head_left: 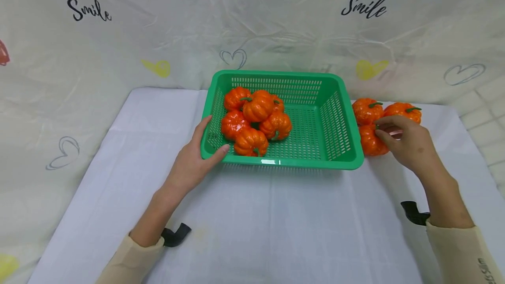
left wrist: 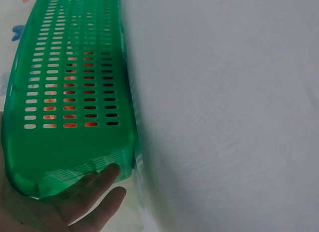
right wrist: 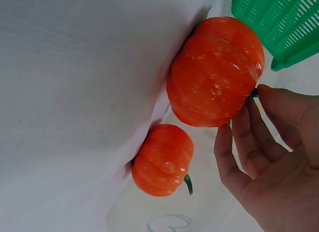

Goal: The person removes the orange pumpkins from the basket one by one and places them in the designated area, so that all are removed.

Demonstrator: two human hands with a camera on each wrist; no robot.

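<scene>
A green plastic basket point(head_left: 282, 164) stands on the table with several small orange pumpkins point(head_left: 258, 106) grouped in its left half. My left hand point(head_left: 189, 159) holds the basket's front left corner, thumb over the rim and fingers along the outside of the left end. To the right of the basket, my right hand point(head_left: 410, 143) pinches the green stem of a pumpkin point(right wrist: 214, 75) between thumb and fingers. That pumpkin rests right against the cloth. Two more pumpkins lie behind it: one point(head_left: 367, 109) beside the basket's right wall, the other point(head_left: 402, 111) partly hidden by my hand.
A white cloth point(head_left: 252, 218) covers the table. Behind it rises a pale sheet point(head_left: 252, 16) printed with hearts and "Smile". White tiles point(head_left: 489, 113) show at the far right.
</scene>
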